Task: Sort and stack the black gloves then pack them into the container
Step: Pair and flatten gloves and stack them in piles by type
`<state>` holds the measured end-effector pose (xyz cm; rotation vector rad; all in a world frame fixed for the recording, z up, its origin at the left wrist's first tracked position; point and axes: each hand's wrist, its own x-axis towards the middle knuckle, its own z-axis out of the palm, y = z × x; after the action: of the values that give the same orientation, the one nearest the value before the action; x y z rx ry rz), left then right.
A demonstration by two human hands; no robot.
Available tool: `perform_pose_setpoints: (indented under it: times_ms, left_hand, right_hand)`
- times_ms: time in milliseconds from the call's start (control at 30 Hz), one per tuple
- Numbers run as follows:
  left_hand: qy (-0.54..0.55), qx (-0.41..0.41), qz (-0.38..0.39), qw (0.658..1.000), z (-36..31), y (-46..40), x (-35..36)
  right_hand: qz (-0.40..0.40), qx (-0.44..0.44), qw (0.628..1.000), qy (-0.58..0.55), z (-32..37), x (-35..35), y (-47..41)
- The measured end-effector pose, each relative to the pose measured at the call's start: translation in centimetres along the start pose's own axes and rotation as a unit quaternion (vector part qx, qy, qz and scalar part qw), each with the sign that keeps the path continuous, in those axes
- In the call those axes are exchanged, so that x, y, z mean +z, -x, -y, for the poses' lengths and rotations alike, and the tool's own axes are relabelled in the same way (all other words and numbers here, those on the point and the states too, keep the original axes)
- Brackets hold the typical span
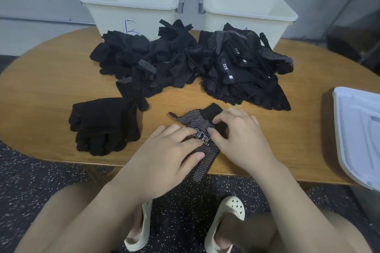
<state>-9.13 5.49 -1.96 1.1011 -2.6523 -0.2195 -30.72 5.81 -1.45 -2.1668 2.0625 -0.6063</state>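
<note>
A black glove with white grip dots [200,123] lies flat near the table's front edge, its fingers hanging over the edge. My left hand [170,154] presses on its lower half with straight fingers. My right hand [238,135] rests on its right side, fingertips curled and pinching the fabric. A neat stack of plain black gloves [102,125] sits to the left. Two loose heaps of black gloves lie behind: a left heap [148,61] and a right heap [242,68].
Two cream bins stand at the back of the wooden table [51,80]: the left bin [131,6] is marked with a blue letter, and the right bin [248,12] stands behind the right heap. A white lid or tray [359,133] overhangs the right edge. My knees and shoes are below.
</note>
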Motion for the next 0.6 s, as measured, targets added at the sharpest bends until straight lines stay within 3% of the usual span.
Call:
perform_pose_setpoints:
  times_ms: [267,467,600]
  left_hand:
    - [0.033,-0.009,-0.054,0.998,0.7,-0.2,-0.1]
    - [0.076,-0.171,-0.114,0.976,1.3,-1.2,-0.2]
    - [0.122,-0.211,-0.123,0.962,1.7,-1.7,-0.2]
  right_hand:
    - [0.024,-0.022,0.999,-0.013,-0.2,0.4,-0.8]
    - [0.019,-0.033,0.999,-0.027,0.0,0.5,-1.3]
    - [0.043,-0.037,0.998,-0.027,0.5,0.6,-1.1]
